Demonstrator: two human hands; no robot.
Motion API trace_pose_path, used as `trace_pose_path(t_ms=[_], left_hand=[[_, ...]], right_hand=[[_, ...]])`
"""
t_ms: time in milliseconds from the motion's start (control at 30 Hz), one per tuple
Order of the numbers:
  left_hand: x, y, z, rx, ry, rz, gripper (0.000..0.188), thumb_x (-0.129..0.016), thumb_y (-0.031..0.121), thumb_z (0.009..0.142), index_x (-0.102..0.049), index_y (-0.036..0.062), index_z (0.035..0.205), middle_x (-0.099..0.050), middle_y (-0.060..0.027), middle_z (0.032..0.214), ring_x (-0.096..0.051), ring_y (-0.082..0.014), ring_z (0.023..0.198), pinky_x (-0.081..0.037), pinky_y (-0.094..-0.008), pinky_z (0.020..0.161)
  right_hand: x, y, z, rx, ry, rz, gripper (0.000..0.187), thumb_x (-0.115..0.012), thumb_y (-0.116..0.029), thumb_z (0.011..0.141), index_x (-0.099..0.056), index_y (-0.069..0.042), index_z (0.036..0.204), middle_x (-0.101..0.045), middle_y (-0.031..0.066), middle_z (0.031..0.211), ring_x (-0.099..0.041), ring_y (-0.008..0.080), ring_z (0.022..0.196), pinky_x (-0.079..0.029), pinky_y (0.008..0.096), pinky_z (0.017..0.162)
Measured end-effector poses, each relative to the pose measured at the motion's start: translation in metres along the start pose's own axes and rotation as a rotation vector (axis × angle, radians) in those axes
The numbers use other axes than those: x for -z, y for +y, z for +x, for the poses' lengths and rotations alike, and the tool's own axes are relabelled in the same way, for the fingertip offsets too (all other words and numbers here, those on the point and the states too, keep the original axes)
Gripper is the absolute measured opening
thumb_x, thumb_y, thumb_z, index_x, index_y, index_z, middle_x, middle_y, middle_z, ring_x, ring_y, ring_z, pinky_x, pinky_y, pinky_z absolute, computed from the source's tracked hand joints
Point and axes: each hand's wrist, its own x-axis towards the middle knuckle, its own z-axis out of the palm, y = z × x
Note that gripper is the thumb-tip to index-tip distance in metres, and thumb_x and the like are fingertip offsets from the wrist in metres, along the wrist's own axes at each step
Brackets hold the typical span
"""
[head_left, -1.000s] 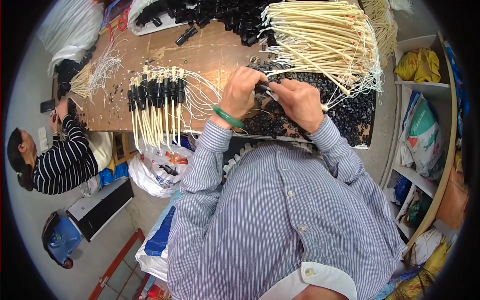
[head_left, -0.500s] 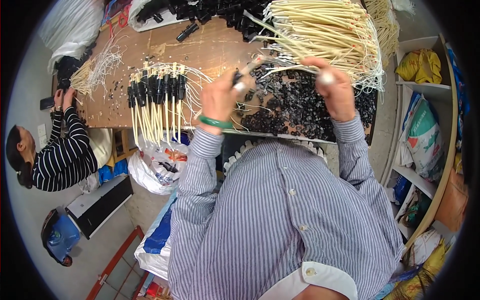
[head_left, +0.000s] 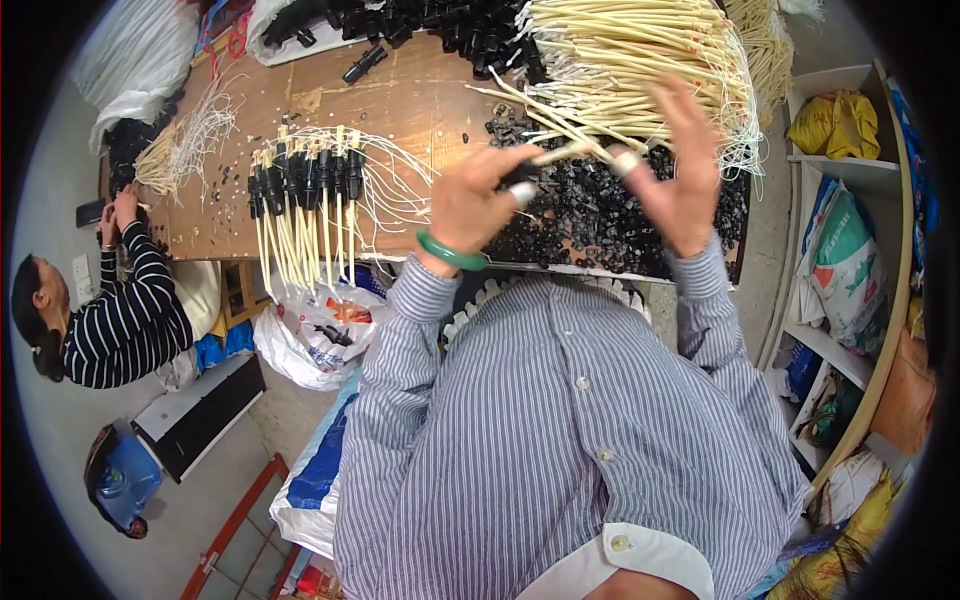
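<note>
My left hand [head_left: 480, 200], with a green bangle at the wrist and a white cover on the thumb, pinches a cream sleeved wire [head_left: 560, 153]. A dark piece shows at its fingertips, mostly hidden. My right hand [head_left: 685, 180] is spread, its fingers stretched upward and slightly blurred. Its white-covered thumb lies close to the far end of that wire; whether they touch I cannot tell. Beneath both hands spreads a heap of small black plastic pieces [head_left: 600, 215]. Just beyond lies a big pile of cream sleeved wires [head_left: 640, 65], a few sticking out leftward.
Left of my hands, a row of wires with black sockets [head_left: 305, 180] overhangs the table edge. Black sockets [head_left: 385, 25] are heaped at the back, near a loose one [head_left: 365, 64]. Another person [head_left: 125, 290] works at the table's left end. Shelves with bags [head_left: 845, 260] stand right.
My left hand has moved right, toward my right hand. The right hand's fingers have gone from bent together to spread and raised. The other person's hands have shifted slightly.
</note>
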Motion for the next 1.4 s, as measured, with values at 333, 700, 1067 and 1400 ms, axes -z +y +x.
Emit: trace_pose_path(t_ms=[333,700,1067,1400], left_hand=[[0.028,-0.021,-0.004,0.567,0.031,0.192,0.016,-0.069,0.015,0.078,-0.066,0.0113,0.093,-0.062,-0.0017,0.067,-0.048,-0.0136,0.05,-0.041,-0.026,0.048],[0.002,0.003,-0.002,-0.037,0.122,-0.089,0.019,-0.069,0.013,0.078,-0.067,0.0128,0.097,-0.062,0.0004,0.065,-0.051,-0.0127,0.051,-0.041,-0.0265,0.048],[0.011,-0.012,-0.006,0.576,0.038,-0.247,0.03,-0.067,0.005,0.077,-0.068,0.0102,0.106,-0.065,-0.0015,0.071,-0.052,-0.0104,0.052,-0.042,-0.0223,0.049],[0.008,0.002,-0.006,0.291,-0.058,0.053,0.037,-0.059,-0.006,0.073,-0.066,0.0066,0.107,-0.066,-0.0041,0.083,-0.06,-0.0172,0.068,-0.049,-0.0278,0.063]], right_hand=[[0.015,0.013,-0.019,-1.031,-0.472,1.416,0.044,-0.06,-0.037,0.089,-0.06,-0.006,0.12,-0.056,0.0175,0.124,-0.057,0.0206,0.086,-0.05,0.0377,0.071],[-0.042,-0.012,-0.017,0.0,-0.053,-0.155,0.035,-0.049,-0.029,0.096,-0.06,-0.004,0.119,-0.067,0.0104,0.098,-0.05,0.0054,0.054,-0.034,0.0195,0.042],[-0.034,-0.053,-0.031,-0.078,-0.509,0.33,0.017,-0.07,-0.005,0.073,-0.063,-0.009,0.088,-0.063,0.0004,0.077,-0.05,0.0104,0.054,-0.04,0.0248,0.046],[-0.043,-0.052,-0.044,-0.297,-0.427,0.28,0.007,-0.065,-0.012,0.071,-0.064,-0.012,0.078,-0.057,0.0014,0.055,-0.053,0.0185,0.045,-0.04,0.031,0.043]])
